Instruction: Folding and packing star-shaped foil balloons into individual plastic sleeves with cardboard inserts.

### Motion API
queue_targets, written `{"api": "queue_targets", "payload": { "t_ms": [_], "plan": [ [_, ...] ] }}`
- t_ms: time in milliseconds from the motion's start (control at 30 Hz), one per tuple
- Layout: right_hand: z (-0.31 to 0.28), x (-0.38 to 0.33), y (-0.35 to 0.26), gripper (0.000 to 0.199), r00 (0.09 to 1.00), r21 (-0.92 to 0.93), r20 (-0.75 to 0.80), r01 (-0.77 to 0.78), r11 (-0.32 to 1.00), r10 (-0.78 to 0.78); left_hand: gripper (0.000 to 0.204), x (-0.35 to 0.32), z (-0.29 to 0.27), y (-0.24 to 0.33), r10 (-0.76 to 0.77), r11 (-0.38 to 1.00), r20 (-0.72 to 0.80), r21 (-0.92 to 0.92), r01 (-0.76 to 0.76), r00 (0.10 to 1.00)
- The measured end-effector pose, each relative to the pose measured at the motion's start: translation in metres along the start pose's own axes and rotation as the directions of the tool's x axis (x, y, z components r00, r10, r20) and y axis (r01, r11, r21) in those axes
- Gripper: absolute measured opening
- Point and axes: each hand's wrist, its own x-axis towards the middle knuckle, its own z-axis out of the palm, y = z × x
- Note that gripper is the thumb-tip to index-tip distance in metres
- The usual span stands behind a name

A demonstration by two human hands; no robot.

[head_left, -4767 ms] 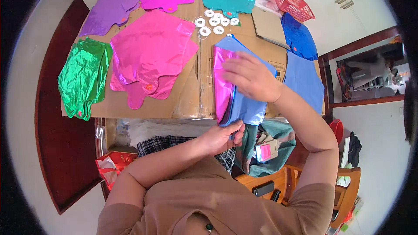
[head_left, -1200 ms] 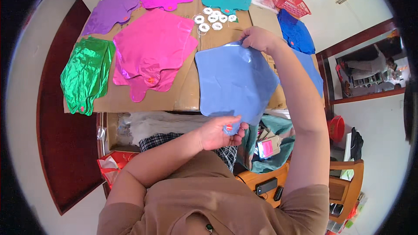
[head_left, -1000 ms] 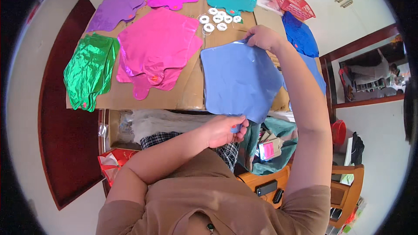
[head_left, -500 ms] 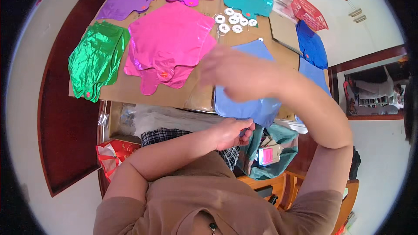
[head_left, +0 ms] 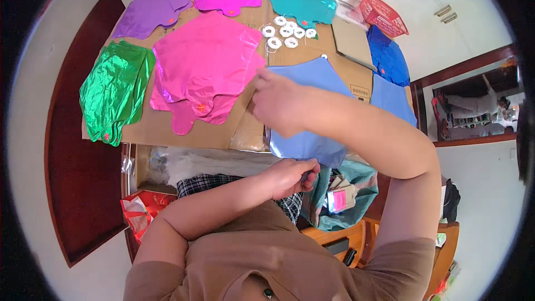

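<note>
Blue foil balloon (head_left: 312,111), neck toward left hand (head_left: 291,175)

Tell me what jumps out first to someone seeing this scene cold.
The spread of shiny foil balloons on the cardboard-covered table grabs the eye: a big pink balloon in the middle, a green one at the left edge. Nearer the person, the right hand lies across a light blue balloon, while the left hand pinches its lower end.

The right hand (head_left: 281,103) is motion-blurred and hides the middle of the light blue foil balloon (head_left: 312,111) — at its six o'clock, the balloon's neck vanishes inside the left hand (head_left: 290,177), fingertips unseen.
</note>
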Motion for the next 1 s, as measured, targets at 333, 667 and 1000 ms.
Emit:
{"api": "queue_targets", "payload": {
  "t_ms": [333,667,1000],
  "plan": [
    [0.022,-0.028,0.056,0.006,0.846,0.292,-0.525,0.069,0.954,0.099,0.021,0.004,-0.009,0.001,-0.002,0.999,0.131,-0.046,0.008,0.991],
    [0.085,-0.087,0.034,0.013,0.738,0.103,-0.673,0.035,0.994,0.044,0.020,0.006,-0.010,-0.004,0.044,0.995,0.179,-0.096,-0.027,0.983],
    [0.105,-0.083,0.036,0.014,0.714,0.075,-0.700,0.052,0.996,0.015,0.017,0.006,-0.010,-0.005,0.067,0.995,0.130,-0.077,-0.057,0.989]
  ]
}}
